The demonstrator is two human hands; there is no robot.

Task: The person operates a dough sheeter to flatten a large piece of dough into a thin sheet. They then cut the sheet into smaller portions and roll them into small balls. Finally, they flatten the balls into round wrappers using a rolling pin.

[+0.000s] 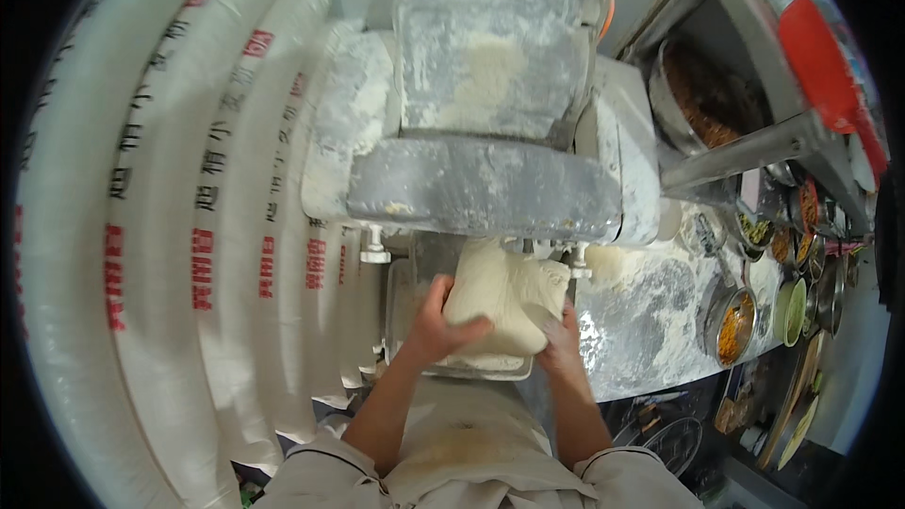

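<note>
A thick folded slab of pale dough [498, 304] is held between my two hands, just below the front of a flour-dusted dough sheeter [484, 187]. My left hand [445, 329] grips its left side, thumb across the front. On the other side my right hand [561, 339] holds the lower right edge, its fingers partly hidden by the dough. Under the dough is a shallow tray [399, 311], whose near rim shows close to my apron. The dough's upper end reaches beneath the machine's curved metal cover, where I cannot see it fully.
Stacked white printed sacks [233, 226] rise along the left. A floured metal worktop [636, 325] lies to the right, bearing a metal bowl of orange shreds [734, 329] and a green bowl [790, 311]. A metal shelf frame [742, 155] holds a large pot [696, 102] and a red scoop [820, 63].
</note>
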